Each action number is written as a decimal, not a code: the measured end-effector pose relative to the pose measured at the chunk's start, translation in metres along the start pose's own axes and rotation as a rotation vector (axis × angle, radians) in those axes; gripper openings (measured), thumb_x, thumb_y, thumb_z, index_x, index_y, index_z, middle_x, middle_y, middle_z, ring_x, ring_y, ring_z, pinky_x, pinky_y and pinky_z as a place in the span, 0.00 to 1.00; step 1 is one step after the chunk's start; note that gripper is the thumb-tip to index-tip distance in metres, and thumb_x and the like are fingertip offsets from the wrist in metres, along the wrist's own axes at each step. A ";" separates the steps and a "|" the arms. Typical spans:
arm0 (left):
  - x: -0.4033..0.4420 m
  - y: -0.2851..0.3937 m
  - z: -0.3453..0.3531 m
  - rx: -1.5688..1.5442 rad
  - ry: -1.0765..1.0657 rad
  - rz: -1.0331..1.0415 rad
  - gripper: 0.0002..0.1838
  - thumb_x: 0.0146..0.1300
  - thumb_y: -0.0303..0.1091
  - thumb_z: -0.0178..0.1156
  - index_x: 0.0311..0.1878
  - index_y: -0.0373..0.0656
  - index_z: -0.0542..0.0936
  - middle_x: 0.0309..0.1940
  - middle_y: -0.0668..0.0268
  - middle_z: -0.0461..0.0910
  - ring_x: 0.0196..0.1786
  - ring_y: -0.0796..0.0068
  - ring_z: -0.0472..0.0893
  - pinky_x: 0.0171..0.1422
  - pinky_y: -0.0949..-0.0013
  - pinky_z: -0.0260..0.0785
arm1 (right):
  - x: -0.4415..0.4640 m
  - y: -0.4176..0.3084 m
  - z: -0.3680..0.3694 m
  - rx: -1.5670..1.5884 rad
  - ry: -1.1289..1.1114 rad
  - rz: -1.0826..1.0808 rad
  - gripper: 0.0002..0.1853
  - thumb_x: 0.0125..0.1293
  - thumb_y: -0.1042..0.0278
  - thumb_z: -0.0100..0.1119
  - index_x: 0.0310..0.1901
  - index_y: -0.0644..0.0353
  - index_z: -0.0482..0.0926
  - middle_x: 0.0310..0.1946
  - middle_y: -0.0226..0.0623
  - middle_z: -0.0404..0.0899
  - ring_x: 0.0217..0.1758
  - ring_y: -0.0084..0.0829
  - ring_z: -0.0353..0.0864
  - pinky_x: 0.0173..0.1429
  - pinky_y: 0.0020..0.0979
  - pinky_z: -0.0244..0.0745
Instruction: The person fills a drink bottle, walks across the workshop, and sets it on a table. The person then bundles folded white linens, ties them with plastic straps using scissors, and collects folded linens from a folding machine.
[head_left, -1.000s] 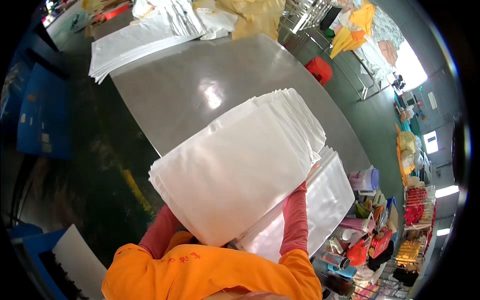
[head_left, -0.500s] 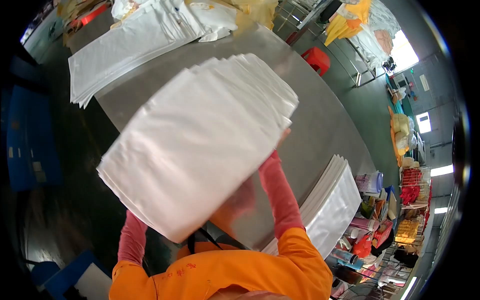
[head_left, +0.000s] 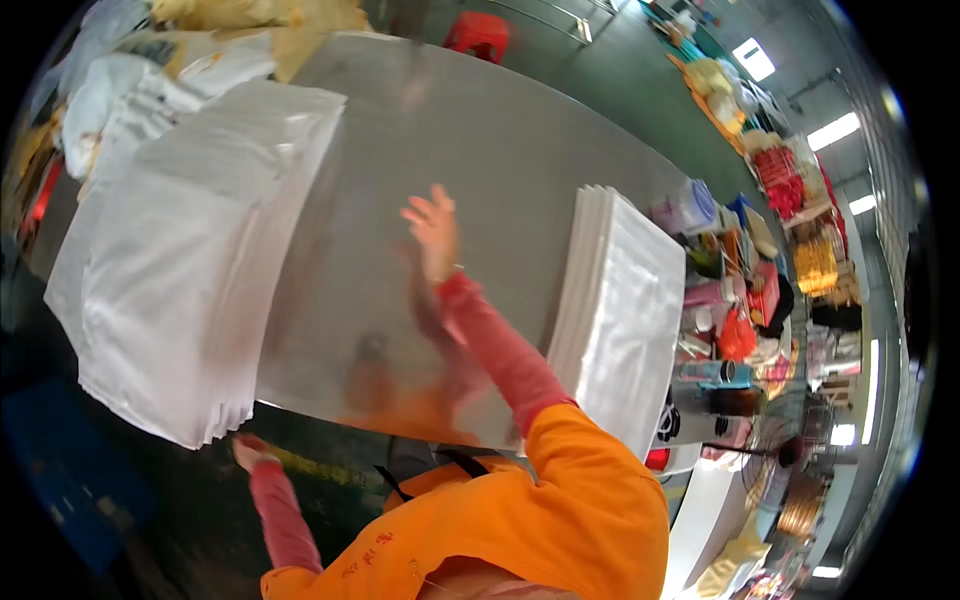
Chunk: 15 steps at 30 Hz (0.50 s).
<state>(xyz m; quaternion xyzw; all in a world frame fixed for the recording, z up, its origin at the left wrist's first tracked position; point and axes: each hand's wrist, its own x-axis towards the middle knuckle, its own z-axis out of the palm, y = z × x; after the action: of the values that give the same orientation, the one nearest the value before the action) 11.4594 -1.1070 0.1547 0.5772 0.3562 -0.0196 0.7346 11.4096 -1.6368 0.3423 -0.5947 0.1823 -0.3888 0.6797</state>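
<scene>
A thick stack of white plastic sheets or bags (head_left: 190, 270) lies at the left of the metal table, its lower end jutting past the front edge. Just below that end is my left hand (head_left: 252, 453), blurred, its fingers loosely extended near the corner and not gripping the stack. Over the middle of the table is my right hand (head_left: 433, 236), open with fingers apart and nothing in it. To its right sits a second stack of glossy white sheets (head_left: 630, 310), apart from the hand.
The grey metal table (head_left: 490, 150) has a curved far edge. Crumpled white and yellowish plastic (head_left: 240, 20) is piled at the far left. A purple-lidded tub (head_left: 685, 208), cups and bags crowd the right side. A red stool (head_left: 478, 37) stands beyond the table.
The white stack has moved from between my hands to the left of the table. My right hand has come away from it, and my view has turned.
</scene>
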 end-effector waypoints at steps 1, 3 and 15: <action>-0.058 -0.018 0.012 0.097 0.159 0.049 0.19 0.59 0.42 0.47 0.14 0.52 0.61 0.09 0.74 0.58 0.13 0.79 0.58 0.17 0.72 0.50 | -0.008 -0.012 -0.052 0.038 0.100 0.006 0.36 0.63 0.40 0.37 0.63 0.61 0.51 0.51 0.46 0.68 0.52 0.36 0.71 0.58 0.38 0.62; -0.189 -0.033 0.032 0.274 -0.170 0.110 0.14 0.56 0.36 0.50 0.17 0.49 0.62 0.09 0.74 0.56 0.12 0.83 0.55 0.17 0.76 0.48 | -0.033 -0.067 -0.154 -0.167 0.261 -0.114 0.33 0.65 0.42 0.35 0.60 0.63 0.59 0.45 0.45 0.74 0.51 0.35 0.72 0.59 0.37 0.62; -0.518 -0.163 0.181 1.413 -1.383 0.382 0.51 0.36 0.53 0.71 0.56 0.27 0.57 0.51 0.43 0.66 0.51 0.55 0.71 0.53 0.64 0.65 | -0.225 -0.126 -0.595 -0.428 0.938 0.074 0.36 0.63 0.41 0.39 0.62 0.66 0.54 0.60 0.46 0.56 0.64 0.35 0.55 0.66 0.32 0.49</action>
<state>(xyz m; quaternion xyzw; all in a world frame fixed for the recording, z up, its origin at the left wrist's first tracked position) 11.0921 -1.5157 0.3157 0.7899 -0.3401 -0.4389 0.2604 10.8059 -1.8647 0.2794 -0.4752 0.5638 -0.5435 0.4011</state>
